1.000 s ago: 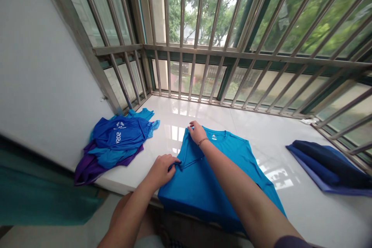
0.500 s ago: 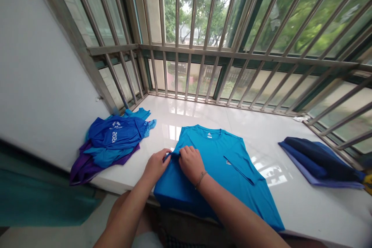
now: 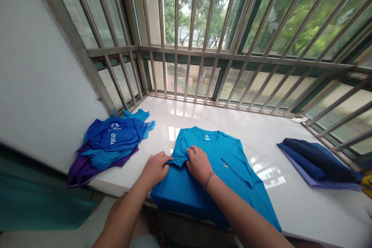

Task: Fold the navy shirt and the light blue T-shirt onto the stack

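A turquoise T-shirt lies flat on a white marble sill, its collar pointing away from me and its near part folded over. My left hand pinches the folded edge of the shirt near its left side. My right hand is a short way to the right, its fingers curled onto the same fold. A thin bracelet circles my right wrist. The shirt's lower edge hangs over the near edge of the sill.
A rumpled pile of blue and purple garments lies on the sill to the left. Dark blue folded garments lie to the right. Metal window bars close off the far side, and a white wall stands on the left.
My right hand has slid to the right, away from my left hand, and the fold in the shirt has spread a little. A second ago my right hand was up near the collar.
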`<state>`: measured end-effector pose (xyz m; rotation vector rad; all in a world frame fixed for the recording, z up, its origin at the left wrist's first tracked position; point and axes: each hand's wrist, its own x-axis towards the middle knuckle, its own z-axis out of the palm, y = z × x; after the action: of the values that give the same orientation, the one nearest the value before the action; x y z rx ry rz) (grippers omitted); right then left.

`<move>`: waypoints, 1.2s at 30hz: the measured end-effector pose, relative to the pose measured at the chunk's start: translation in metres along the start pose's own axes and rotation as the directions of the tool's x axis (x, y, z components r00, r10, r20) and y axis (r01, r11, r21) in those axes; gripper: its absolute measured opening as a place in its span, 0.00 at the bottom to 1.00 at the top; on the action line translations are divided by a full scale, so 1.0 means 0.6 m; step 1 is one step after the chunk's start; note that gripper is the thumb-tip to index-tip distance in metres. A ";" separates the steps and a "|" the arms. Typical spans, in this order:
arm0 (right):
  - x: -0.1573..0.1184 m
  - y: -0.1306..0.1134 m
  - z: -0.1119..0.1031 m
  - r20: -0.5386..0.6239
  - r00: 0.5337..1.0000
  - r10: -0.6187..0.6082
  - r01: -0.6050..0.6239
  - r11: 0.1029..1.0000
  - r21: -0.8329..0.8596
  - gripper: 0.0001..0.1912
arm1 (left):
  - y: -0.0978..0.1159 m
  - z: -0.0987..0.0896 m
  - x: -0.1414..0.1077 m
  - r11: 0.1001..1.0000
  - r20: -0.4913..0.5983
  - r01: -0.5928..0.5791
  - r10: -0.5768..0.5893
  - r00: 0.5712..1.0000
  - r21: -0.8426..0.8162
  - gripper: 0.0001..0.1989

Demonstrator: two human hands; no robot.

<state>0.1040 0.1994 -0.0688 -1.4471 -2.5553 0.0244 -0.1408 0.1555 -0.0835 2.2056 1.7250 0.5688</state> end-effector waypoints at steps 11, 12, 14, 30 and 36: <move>0.026 -0.006 -0.010 0.141 0.938 0.317 -0.344 0.906 0.246 0.21 | 0.043 0.025 0.191 0.990 -0.179 0.139 -0.131 0.975 0.031 0.23; 0.028 -0.006 -0.008 0.136 0.926 0.353 -0.376 0.897 0.232 0.18 | 0.044 0.032 0.205 0.989 -0.174 0.147 -0.139 0.975 0.033 0.23; 0.030 -0.010 -0.004 0.114 0.903 0.414 -0.428 0.890 0.156 0.15 | 0.044 0.046 0.221 0.988 -0.178 0.151 -0.143 0.973 0.033 0.22; 0.052 0.042 0.000 0.135 0.838 0.530 -0.543 0.777 0.318 0.09 | 0.000 0.020 0.182 0.963 -0.363 0.245 -0.270 0.892 -0.114 0.20; 0.050 0.062 0.020 0.083 0.820 0.566 -0.555 0.752 0.357 0.12 | -0.010 0.004 0.009 0.996 -0.184 -0.052 0.036 0.982 -0.079 0.09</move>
<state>0.1183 0.2454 -0.0800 -1.9566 -1.8478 0.5367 -0.1437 0.1622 -0.0876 2.1972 1.7075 0.8624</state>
